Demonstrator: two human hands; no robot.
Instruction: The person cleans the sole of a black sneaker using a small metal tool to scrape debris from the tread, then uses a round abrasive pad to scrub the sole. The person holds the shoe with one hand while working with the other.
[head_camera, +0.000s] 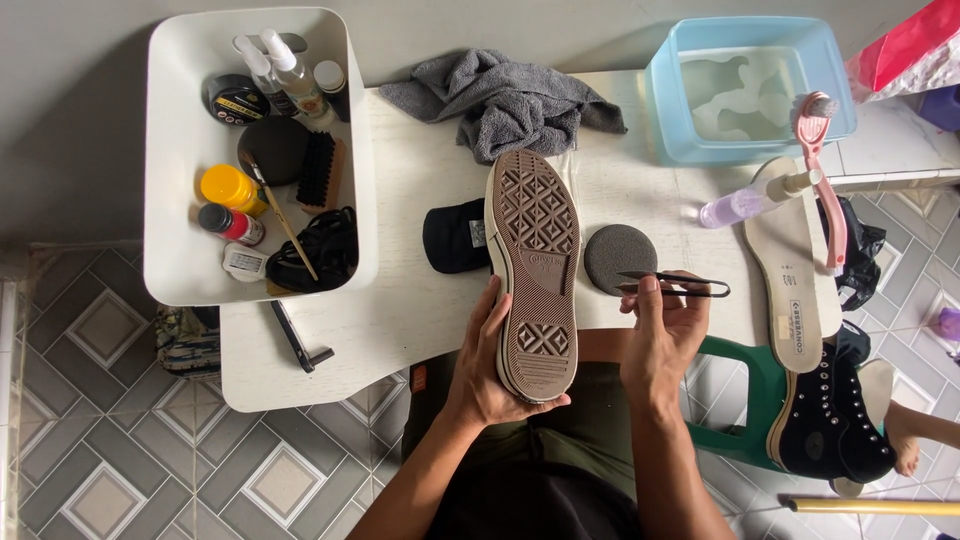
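My left hand (487, 360) grips a sneaker (533, 265) by its heel end, with the brown patterned sole turned up toward me and the toe pointing away over the white table (400, 310). My right hand (662, 335) is just to the right of the shoe and pinches a pair of black tweezers (675, 286), held level with the tips pointing left toward the sole's edge. Under the tweezers a round grey sponge pad (618, 255) lies on the table. A black shoe tongue piece (455, 236) lies to the left of the sneaker.
A white bin (165, 200) at the left holds bottles, brushes and laces. A grey towel (510, 100) and a blue water tub (750, 90) sit at the back. An insole (795, 270), pink brush (825, 170), spray bottle (745, 203) and second black sneaker (830, 420) are at right.
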